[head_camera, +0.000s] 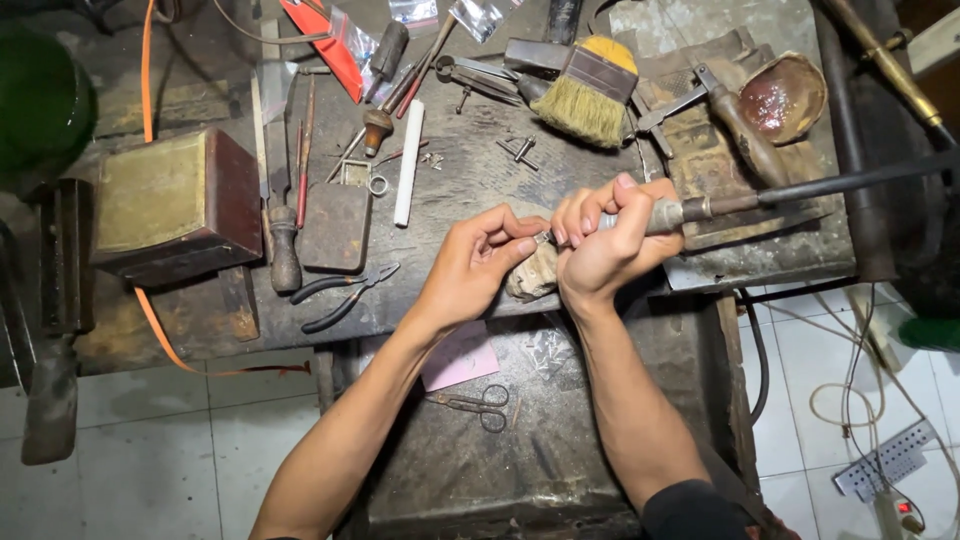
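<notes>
Nearest the camera, a pair of scissors (478, 405) and a pink slip of paper (460, 357) lie on the lower shelf under the desk (470, 190). Above them, at the desk's front edge, the left hand (475, 265) has its grip pressed together, pinching a small metal piece (543, 238) over the worn wooden peg (533, 272). The right hand (605, 240) is wrapped tight around a rotary handpiece (668, 214), tip touching the piece; its flexible shaft (850, 180) runs off to the right. To do this well, I judge both hands should brace against the peg, the tip kept light and the piece turned slowly. Farther out lie pliers (345, 295), a white stick (407, 163), a brass-topped block (175, 205) and a yellow brush (590, 92).
</notes>
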